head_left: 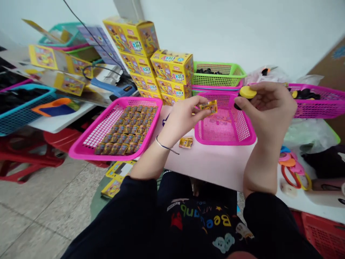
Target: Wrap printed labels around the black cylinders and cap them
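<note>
My left hand (185, 117) pinches a small yellow packet (209, 106) between thumb and fingers, above the near-empty pink basket (225, 138). My right hand (265, 104) is closed around a small toy with a round yellow cap (248, 92) and a dark body, just right of the packet. The two hands almost touch over the basket. A second small yellow packet (185, 142) lies on the pink table (215, 165) below my left hand. To the left, a pink tray (86, 147) holds several rows of small packets (126, 131).
Stacked yellow printed boxes (161, 68) stand behind the trays, with a green basket (218, 73) beside them. A pink basket of dark parts (318, 102) sits at right, scissors (292, 171) on the white table, a blue basket (21, 108) and a blue glue gun (113, 88) at left.
</note>
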`<control>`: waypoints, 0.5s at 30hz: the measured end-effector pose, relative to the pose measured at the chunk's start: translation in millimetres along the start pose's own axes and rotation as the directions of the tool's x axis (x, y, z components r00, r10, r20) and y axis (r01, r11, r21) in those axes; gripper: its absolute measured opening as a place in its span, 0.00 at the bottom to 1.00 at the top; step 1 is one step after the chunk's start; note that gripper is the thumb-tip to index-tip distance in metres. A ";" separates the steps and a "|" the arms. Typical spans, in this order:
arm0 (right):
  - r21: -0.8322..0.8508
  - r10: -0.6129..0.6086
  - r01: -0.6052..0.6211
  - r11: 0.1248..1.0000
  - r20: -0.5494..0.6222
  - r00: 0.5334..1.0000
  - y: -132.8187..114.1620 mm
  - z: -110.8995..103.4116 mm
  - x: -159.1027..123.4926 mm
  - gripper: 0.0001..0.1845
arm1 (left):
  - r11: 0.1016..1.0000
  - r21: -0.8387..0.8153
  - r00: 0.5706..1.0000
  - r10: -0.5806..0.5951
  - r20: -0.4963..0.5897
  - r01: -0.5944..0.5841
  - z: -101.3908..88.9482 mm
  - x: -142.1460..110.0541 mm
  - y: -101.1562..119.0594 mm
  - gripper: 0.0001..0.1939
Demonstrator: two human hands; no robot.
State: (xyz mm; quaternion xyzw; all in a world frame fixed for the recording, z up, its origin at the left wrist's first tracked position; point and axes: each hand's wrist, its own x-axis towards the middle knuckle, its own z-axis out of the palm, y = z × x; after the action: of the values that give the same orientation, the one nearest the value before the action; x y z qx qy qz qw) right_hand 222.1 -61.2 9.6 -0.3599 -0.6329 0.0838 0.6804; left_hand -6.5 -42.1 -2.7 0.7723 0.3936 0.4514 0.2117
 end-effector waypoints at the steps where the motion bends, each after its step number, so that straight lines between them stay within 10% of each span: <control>1: -0.025 -0.034 0.033 0.999 -0.042 0.999 -5.1 0.0 -1.2 0.15 | 1.000 0.009 1.000 0.011 -0.013 -0.011 1.5 4.2 2.9 0.09; 7: -0.011 -0.146 0.150 0.989 -0.319 0.937 -9.1 11.1 -7.6 0.20 | 0.996 0.037 0.994 0.077 0.080 -0.080 3.5 12.9 4.4 0.08; 15: 0.156 0.105 -0.084 0.984 -0.129 0.986 4.4 27.5 -13.0 0.28 | 0.980 -0.053 0.980 0.195 0.040 -0.192 1.5 13.0 -1.4 0.20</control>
State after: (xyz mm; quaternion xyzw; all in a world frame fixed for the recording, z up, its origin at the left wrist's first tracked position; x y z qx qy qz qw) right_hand 195.9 -54.9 -5.1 -0.3424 -0.5588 0.1386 0.7425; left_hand -2.1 -30.8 2.5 0.8115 0.3006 0.4620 0.1943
